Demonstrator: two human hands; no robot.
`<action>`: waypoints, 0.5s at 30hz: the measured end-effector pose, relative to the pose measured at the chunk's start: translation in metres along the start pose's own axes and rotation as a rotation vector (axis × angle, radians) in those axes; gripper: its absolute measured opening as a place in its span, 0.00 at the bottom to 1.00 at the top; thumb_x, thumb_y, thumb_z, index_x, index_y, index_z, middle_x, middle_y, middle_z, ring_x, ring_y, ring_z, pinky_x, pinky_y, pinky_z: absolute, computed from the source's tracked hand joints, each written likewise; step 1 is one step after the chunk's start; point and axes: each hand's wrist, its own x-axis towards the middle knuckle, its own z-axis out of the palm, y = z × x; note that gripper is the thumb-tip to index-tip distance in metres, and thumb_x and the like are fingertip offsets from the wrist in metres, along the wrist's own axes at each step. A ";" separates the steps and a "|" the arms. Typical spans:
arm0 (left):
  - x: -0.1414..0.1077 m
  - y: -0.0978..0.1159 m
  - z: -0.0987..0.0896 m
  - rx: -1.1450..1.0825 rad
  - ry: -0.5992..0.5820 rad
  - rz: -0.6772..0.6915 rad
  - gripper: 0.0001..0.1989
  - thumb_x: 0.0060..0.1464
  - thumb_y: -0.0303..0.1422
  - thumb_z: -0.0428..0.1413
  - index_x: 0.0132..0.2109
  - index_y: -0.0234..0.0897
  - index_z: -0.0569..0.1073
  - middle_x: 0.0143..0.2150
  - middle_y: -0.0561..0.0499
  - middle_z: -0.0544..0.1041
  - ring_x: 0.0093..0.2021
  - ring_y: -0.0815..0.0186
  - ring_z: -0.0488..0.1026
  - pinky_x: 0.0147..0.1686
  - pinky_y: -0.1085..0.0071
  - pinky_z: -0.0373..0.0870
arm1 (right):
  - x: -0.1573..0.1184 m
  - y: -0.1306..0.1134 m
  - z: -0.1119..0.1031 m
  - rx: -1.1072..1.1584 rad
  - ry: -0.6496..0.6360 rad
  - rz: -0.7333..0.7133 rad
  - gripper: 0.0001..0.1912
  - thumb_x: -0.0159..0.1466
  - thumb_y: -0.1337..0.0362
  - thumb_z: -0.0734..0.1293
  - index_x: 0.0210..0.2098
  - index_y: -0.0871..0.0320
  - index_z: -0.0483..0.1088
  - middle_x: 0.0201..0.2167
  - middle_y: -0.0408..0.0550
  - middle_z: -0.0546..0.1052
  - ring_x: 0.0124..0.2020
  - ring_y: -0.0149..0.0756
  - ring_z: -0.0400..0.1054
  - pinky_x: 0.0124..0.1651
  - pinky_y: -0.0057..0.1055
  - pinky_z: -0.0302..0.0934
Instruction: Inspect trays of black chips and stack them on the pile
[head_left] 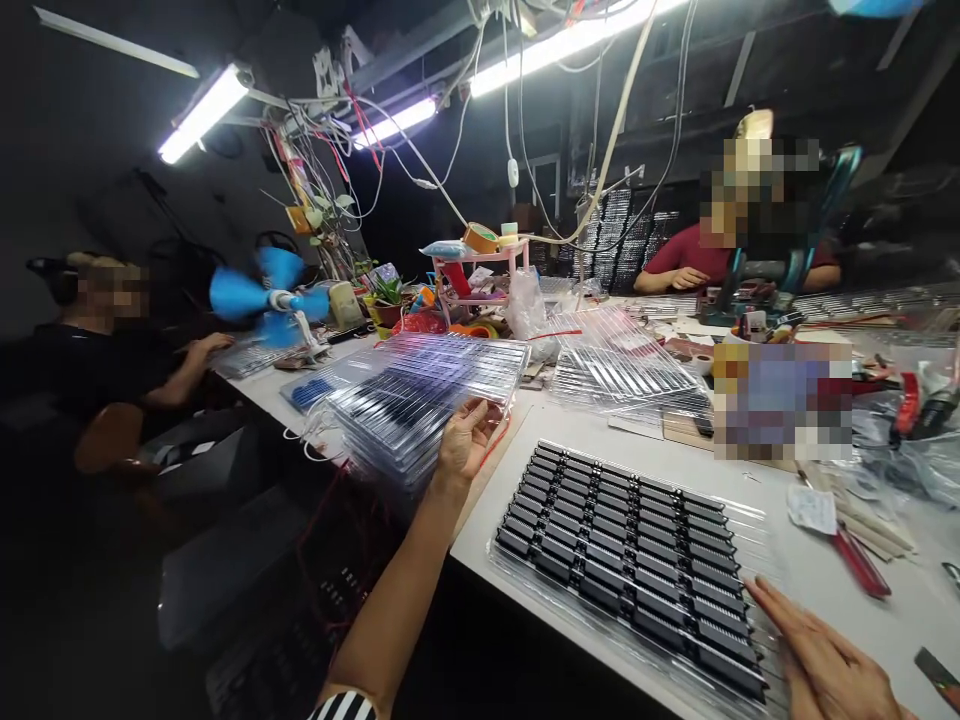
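Note:
My left hand (466,440) is closed on the near right edge of a clear ribbed plastic tray (457,362), above a stack of similar clear trays (390,450). In front of me on the table lies another clear tray holding rows of black electronic parts with pins (622,555). My right hand (829,645) is beside this tray's right end, fingers stretched out, their tips at its edge. Its thumb side is partly hidden.
Loose clear trays (622,365) lie farther back. A red-handled tool (862,560) and plastic bags (930,470) are on the right. A blue fan (270,297) spins at left. One person (686,262) sits opposite, another (82,370) at left. Cables (626,110) hang overhead.

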 end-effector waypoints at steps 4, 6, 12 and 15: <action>-0.020 -0.008 -0.002 0.047 -0.079 -0.013 0.07 0.42 0.22 0.64 0.30 0.31 0.74 0.31 0.49 0.79 0.34 0.70 0.77 0.41 0.74 0.71 | 0.009 -0.028 -0.022 0.074 0.194 0.115 0.19 0.63 0.63 0.55 0.49 0.52 0.70 0.48 0.52 0.75 0.44 0.56 0.69 0.39 0.52 0.62; -0.041 -0.018 0.002 0.074 -0.134 -0.051 0.09 0.39 0.24 0.66 0.30 0.31 0.75 0.32 0.48 0.80 0.34 0.68 0.77 0.41 0.73 0.72 | 0.018 -0.059 -0.037 0.264 0.252 0.222 0.18 0.63 0.63 0.56 0.50 0.55 0.70 0.50 0.53 0.73 0.51 0.53 0.65 0.52 0.54 0.57; -0.124 -0.057 0.022 0.244 -0.444 -0.292 0.06 0.44 0.29 0.65 0.29 0.33 0.76 0.36 0.46 0.80 0.36 0.62 0.77 0.36 0.69 0.73 | 0.066 -0.141 -0.052 1.555 -0.120 0.696 0.29 0.60 0.54 0.66 0.58 0.53 0.58 0.50 0.53 0.73 0.46 0.42 0.70 0.50 0.42 0.62; -0.141 -0.063 0.020 0.361 -0.546 -0.326 0.04 0.46 0.30 0.64 0.29 0.34 0.77 0.35 0.47 0.78 0.36 0.64 0.76 0.37 0.70 0.72 | 0.081 -0.147 -0.048 1.923 -0.164 0.853 0.30 0.56 0.55 0.71 0.53 0.58 0.60 0.32 0.47 0.77 0.31 0.36 0.73 0.35 0.32 0.65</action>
